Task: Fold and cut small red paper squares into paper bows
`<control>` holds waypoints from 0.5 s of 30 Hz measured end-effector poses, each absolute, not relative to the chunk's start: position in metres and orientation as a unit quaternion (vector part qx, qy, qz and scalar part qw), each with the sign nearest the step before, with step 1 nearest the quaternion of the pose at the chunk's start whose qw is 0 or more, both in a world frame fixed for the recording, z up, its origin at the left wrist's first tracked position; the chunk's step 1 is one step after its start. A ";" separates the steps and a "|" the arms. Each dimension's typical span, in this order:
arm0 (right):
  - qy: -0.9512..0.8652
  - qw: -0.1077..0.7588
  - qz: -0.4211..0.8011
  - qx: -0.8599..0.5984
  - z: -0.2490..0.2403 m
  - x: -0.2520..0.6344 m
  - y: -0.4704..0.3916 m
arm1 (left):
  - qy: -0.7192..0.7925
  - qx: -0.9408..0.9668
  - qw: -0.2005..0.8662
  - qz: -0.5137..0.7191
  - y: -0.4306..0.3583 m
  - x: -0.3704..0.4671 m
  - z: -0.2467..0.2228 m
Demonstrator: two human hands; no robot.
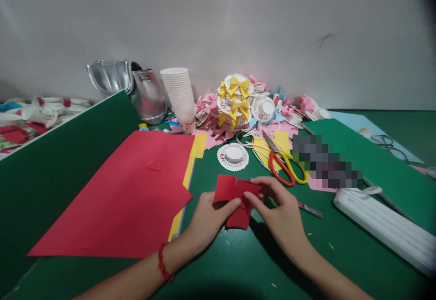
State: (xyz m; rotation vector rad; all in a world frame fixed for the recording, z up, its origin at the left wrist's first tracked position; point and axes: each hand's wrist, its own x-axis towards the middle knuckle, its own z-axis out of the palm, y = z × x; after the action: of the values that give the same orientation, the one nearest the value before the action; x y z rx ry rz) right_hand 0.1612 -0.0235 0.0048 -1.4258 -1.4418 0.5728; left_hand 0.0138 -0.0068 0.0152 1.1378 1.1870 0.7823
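In front of me, small pieces of red paper (pixel 240 216) are pinched between my two hands, just above the green table. My left hand (pixel 208 216) grips them from the left, thumb on top, a red bracelet at the wrist. From the right, my right hand (pixel 281 207) presses its thumb onto the upper piece, with its fingers curled behind. Whether the pieces are folded or separate is partly hidden. Just beyond lies a white scalloped disc (pixel 233 154) cut from a paper cup. To the left rests a large red paper sheet (pixel 136 195) with yellow sheets under it.
Scissors (pixel 286 161) with red and yellow handles lie right of the disc. A white power strip (pixel 384 227) is at the right. Behind stand stacked paper cups (pixel 179 98), a silver bag (pixel 146 93) and heaped cup decorations with yellow bows (pixel 238 86). A green board (pixel 78 173) slants at left.
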 end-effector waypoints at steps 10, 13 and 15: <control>-0.518 0.482 0.427 -0.563 0.001 0.175 -0.015 | 0.500 0.487 0.631 0.337 0.003 0.019 0.012; -0.537 0.495 0.382 -0.566 0.005 0.174 -0.019 | 0.503 0.496 0.615 0.351 0.004 0.020 0.014; -0.588 0.497 0.345 -0.537 0.008 0.173 -0.024 | 0.507 0.487 0.615 0.358 0.004 0.020 0.015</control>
State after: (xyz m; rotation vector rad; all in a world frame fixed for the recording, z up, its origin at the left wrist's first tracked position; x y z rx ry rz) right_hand 0.1726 -0.0236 0.0080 -1.2995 -1.4234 0.8365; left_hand 0.0204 0.0039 0.0150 1.1214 1.1684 0.8252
